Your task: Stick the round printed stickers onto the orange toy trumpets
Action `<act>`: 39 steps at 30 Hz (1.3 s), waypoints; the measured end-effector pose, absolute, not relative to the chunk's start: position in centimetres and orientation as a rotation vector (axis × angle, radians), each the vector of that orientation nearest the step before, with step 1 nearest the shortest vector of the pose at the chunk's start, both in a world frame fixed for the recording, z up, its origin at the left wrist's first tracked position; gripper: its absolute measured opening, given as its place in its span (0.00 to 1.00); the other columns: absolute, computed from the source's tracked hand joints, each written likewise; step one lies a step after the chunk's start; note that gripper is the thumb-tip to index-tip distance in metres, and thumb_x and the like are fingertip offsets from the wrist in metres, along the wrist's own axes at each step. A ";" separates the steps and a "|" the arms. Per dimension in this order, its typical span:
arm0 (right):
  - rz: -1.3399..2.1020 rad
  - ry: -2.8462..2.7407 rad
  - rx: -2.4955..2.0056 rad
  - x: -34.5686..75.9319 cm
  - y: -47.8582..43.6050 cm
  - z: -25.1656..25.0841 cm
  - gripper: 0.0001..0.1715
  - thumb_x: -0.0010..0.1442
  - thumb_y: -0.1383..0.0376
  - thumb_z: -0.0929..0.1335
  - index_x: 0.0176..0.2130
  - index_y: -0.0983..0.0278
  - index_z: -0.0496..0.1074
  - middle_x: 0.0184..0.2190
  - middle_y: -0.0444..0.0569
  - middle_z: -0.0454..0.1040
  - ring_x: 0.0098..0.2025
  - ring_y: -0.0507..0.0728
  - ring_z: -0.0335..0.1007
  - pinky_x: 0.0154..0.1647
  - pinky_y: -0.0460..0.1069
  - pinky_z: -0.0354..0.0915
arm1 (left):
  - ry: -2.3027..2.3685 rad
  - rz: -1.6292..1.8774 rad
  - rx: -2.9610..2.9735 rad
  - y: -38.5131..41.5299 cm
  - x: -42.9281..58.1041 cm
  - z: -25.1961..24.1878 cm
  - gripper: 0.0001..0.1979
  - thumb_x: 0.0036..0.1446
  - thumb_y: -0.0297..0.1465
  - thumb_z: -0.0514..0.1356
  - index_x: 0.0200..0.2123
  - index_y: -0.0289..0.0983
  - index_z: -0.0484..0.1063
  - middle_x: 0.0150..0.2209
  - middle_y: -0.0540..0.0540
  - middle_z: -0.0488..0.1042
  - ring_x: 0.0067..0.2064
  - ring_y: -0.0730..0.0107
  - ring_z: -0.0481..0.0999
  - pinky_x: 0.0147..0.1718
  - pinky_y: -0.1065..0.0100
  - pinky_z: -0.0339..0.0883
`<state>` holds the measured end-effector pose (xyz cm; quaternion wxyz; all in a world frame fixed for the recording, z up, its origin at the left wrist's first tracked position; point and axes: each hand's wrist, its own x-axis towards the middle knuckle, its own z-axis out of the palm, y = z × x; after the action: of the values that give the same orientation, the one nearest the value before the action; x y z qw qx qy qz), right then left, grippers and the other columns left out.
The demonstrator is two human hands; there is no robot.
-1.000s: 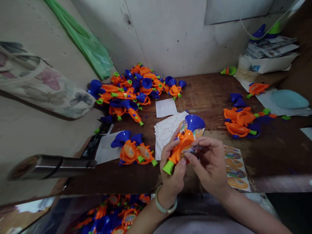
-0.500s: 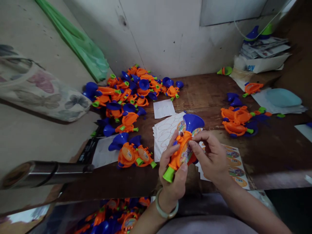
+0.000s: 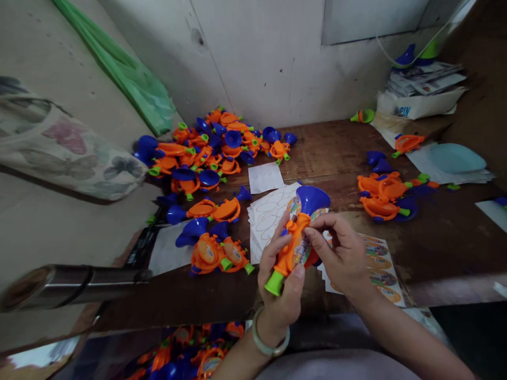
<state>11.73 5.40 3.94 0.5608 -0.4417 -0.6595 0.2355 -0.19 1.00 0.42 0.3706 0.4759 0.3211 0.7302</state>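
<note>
Currently, in the head camera view, both hands work over a wooden table (image 3: 328,148). The left hand (image 3: 279,285), a pale bangle (image 3: 259,338) at its wrist, is closed around a toy horn (image 3: 291,248) with an orange body, blue bell and green mouthpiece, holding it tilted in the air above the table's near part. The right hand (image 3: 344,258) is partly closed, its thumb and fingertips (image 3: 312,232) pinched at a printed sticker (image 3: 301,250) along the horn's body. A steady hold from the left looks best here, with the right working the sticker flat so it doesn't crease. Just beyond the hands lies a sheet of oval outlines (image 3: 267,221); to the right, a sheet of round labels (image 3: 382,269). A heap of similar horns (image 3: 198,158) sits farther along the table, and a smaller heap (image 3: 382,195) lies to the right.
</note>
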 end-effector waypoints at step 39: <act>0.762 -1.534 -1.332 19.7 13.4 -0.9 0.25 0.65 0.55 0.70 0.58 0.54 0.61 0.40 0.45 0.74 0.40 0.60 0.78 0.37 0.54 0.76 | 1.325 1.261 1.101 0.6 -6.3 -1.1 0.58 0.57 0.56 0.73 0.81 0.44 0.51 0.83 0.32 0.43 0.82 0.37 0.46 0.77 0.38 0.49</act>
<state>19.69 13.36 -0.91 0.4669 -0.5428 -0.6253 0.3105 -6.27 0.63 -1.05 0.4824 0.4518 0.5437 0.5173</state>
